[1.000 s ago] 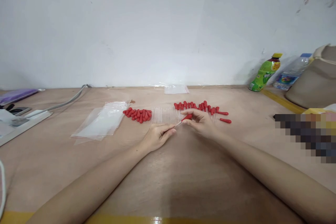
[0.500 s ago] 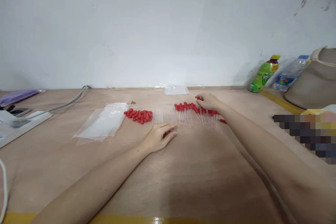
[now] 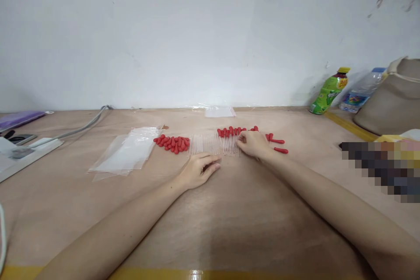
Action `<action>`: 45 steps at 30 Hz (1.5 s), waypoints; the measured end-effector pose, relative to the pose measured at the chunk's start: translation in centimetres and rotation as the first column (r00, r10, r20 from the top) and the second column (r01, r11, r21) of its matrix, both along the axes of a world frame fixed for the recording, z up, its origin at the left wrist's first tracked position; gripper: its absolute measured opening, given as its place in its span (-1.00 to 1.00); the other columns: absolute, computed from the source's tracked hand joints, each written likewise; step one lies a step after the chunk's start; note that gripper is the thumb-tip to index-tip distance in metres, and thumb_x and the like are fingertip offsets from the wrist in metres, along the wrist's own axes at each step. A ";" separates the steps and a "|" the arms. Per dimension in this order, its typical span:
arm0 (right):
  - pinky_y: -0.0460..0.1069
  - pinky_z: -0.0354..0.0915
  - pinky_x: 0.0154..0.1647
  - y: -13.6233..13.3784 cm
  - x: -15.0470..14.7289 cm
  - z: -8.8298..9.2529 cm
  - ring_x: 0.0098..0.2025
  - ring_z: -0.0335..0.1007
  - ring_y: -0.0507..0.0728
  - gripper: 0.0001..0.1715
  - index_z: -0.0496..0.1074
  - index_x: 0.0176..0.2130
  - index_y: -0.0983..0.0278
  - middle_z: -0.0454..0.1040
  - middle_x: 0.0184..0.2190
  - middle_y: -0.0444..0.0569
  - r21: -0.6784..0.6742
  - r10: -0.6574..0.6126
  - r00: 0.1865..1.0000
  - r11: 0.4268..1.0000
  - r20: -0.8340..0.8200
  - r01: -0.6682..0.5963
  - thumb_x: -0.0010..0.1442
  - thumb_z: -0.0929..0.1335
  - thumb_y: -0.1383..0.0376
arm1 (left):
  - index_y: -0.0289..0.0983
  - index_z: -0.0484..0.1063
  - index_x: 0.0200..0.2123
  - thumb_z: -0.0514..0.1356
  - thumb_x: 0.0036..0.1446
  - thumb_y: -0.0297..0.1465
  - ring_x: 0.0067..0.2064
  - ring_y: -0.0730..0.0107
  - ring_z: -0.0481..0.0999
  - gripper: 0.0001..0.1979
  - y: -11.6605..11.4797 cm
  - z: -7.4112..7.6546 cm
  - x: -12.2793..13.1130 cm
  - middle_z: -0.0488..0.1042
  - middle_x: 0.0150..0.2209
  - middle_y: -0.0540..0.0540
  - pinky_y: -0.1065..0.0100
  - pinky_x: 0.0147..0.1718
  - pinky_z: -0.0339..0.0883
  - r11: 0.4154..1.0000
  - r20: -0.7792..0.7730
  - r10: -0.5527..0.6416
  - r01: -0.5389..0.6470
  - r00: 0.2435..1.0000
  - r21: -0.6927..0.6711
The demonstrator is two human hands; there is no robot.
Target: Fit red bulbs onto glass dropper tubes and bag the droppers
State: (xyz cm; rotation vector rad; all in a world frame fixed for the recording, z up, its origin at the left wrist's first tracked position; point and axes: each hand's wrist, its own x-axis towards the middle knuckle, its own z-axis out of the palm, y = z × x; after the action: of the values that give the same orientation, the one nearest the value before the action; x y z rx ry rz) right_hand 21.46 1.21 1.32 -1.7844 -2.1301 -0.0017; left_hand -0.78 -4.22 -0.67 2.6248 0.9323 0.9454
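Observation:
My left hand (image 3: 201, 170) rests on the table with its fingers loosely bent and the thumb apart, holding nothing. Just beyond it lies a row of clear thin tubes (image 3: 205, 143), with a heap of loose red rubber bulbs (image 3: 172, 143) to their left. Droppers with red bulbs (image 3: 230, 131) lie side by side on the right, tubes pointing toward me. Over the right part of these droppers my right hand (image 3: 255, 144) is lowered, fingertips pinched together by the tubes. What is between the fingertips is hidden. Loose red bulbs (image 3: 280, 150) lie right of that hand.
Clear plastic bags (image 3: 126, 151) lie to the left, and another bag (image 3: 219, 112) lies by the wall. At far left are a power strip (image 3: 31, 157) and a grey cable (image 3: 82, 130). A green bottle (image 3: 330, 92), a clear bottle (image 3: 362, 92) and a beige bag (image 3: 390, 100) stand at right.
My right hand has come down and toward me, from the bulb ends of the right-hand droppers to their tubes. My left hand has stayed in place.

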 end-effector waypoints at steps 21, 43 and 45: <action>0.07 0.12 -0.26 -2.3 -1.7 1.8 -0.47 0.33 0.13 -0.75 0.35 -0.66 0.26 0.39 -0.64 -0.07 -0.138 -0.051 0.992 0.990 -0.115 0.035 -0.03 0.26 0.26 | -0.28 0.42 -0.13 0.05 0.14 -0.34 -0.30 0.37 0.45 -0.73 0.0 0.0 0.1 0.48 -0.28 -0.14 0.35 -0.31 0.33 0.998 0.053 0.020 -0.018 0.998 -0.054; -0.07 0.17 -0.49 1.2 10.5 1.9 -0.35 0.37 0.15 -0.68 0.45 -0.36 0.34 0.47 -0.35 0.07 -0.199 -0.283 0.957 0.936 0.069 0.291 -0.11 0.36 0.17 | -0.31 0.37 -0.20 -0.04 0.19 -0.40 -0.27 0.39 0.37 -0.77 1.7 -0.4 -1.2 0.38 -0.33 -0.09 0.34 -0.23 0.25 0.950 0.186 0.311 -0.309 0.932 -0.041; -0.07 0.20 -0.49 1.4 11.4 1.2 -0.36 0.38 0.14 -0.69 0.46 -0.34 0.35 0.47 -0.36 0.08 -0.274 -0.286 0.952 0.912 0.107 0.305 -0.13 0.37 0.22 | -0.33 0.36 -0.15 -0.05 0.19 -0.43 -0.27 0.39 0.36 -0.75 1.6 -0.4 -1.1 0.36 -0.33 -0.10 0.35 -0.24 0.26 0.958 0.127 0.284 -0.286 0.950 -0.006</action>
State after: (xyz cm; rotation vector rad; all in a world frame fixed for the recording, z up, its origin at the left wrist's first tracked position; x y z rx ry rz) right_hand 32.85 2.59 2.53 -2.2919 -1.9591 0.1854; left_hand -1.86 -2.62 -1.11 2.4462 1.2999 1.1704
